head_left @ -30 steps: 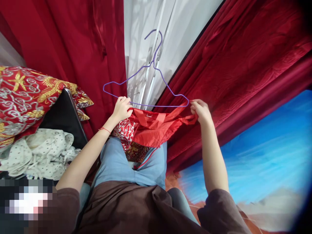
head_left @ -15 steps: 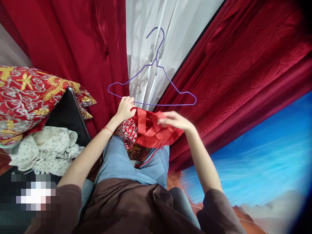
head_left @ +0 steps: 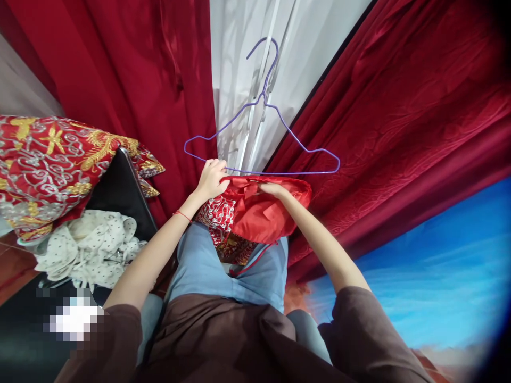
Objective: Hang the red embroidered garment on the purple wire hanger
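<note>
Fingers of the left hand (head_left: 213,180) grip the lower bar of the purple wire hanger (head_left: 279,173), which spans left to right, hook pointing forward; beneath it the red embroidered garment (head_left: 258,218) also stretches crosswise; the right hand (head_left: 275,190), moved in from its far side, now reaches into its opening, apparently gathering the loose side, fingertips hidden

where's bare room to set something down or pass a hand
The black surface has bare room below the polka-dot cloth, left of the left sleeve; blurring hides part. A hand could probably pass through the purple hanger, between sloping sides and bottom bar. Crowded below: left hand, right hand, red garment.
</note>
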Demonstrator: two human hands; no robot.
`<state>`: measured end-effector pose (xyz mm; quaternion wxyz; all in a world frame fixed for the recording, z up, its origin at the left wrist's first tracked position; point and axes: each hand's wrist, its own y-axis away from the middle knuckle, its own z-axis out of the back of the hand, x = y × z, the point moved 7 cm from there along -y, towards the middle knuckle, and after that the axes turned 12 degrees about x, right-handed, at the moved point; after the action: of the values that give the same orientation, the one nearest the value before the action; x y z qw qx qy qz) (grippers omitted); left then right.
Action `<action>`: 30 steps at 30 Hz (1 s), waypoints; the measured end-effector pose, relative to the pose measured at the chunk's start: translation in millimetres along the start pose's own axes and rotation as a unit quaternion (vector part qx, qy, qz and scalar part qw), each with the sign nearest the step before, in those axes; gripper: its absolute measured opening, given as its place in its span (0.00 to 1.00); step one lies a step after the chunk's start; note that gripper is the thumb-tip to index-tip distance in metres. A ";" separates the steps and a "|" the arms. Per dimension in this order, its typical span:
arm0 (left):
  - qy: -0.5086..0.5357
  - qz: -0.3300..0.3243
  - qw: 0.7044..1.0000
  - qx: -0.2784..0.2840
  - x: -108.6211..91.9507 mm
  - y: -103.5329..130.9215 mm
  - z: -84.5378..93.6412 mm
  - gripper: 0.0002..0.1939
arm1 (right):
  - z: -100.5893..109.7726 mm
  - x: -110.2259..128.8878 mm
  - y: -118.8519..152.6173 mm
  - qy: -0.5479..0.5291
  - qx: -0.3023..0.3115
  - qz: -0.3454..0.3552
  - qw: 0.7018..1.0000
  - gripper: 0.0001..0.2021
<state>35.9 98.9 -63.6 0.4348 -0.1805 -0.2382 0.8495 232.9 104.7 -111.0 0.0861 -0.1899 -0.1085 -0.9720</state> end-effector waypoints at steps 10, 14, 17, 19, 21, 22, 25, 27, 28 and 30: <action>-0.109 -0.006 0.993 0.054 4.6 0.8 -4.6 0.08 | -104.0 8.6 17.8 0.106 0.186 -0.025 0.976 0.13; -0.139 0.004 0.987 0.079 8.0 4.3 -7.3 0.08 | -74.8 -3.8 27.8 0.073 0.172 0.016 0.982 0.11; -0.134 -0.009 0.988 0.083 -1.2 4.8 -10.9 0.09 | -44.5 -10.0 32.1 0.054 0.049 0.013 0.997 0.19; -0.124 -0.015 0.989 0.080 -8.5 4.0 -12.7 0.10 | -37.0 -10.6 35.3 0.043 0.004 0.021 0.999 0.23; -0.121 -0.013 0.990 0.077 -12.5 3.5 -13.1 0.10 | -42.9 -11.8 36.9 0.037 0.044 0.028 0.998 0.26; -0.123 -0.011 0.989 0.076 -12.9 3.5 -12.8 0.10 | -47.5 -13.3 38.2 0.035 0.081 0.029 0.996 0.27; -0.131 -0.005 0.988 0.076 -9.3 5.1 -10.4 0.09 | -48.5 -15.7 46.9 0.021 0.145 0.046 0.988 0.21; -0.129 -0.004 0.989 0.077 -6.2 6.1 -8.7 0.09 | -34.1 -11.5 55.2 -0.029 0.113 0.091 0.989 0.18; -0.129 -0.005 0.989 0.077 -5.6 6.2 -8.1 0.09 | -24.9 -8.4 59.7 -0.070 0.086 0.118 0.987 0.18; -0.132 -0.006 0.988 0.078 -6.7 5.7 -7.7 0.10 | -12.5 -2.2 66.9 -0.178 0.061 0.168 0.968 0.21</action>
<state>39.9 92.4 -72.5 0.4171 -0.0310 -0.2277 0.8794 244.4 37.5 -111.2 0.2389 -0.3699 -0.1476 -0.8856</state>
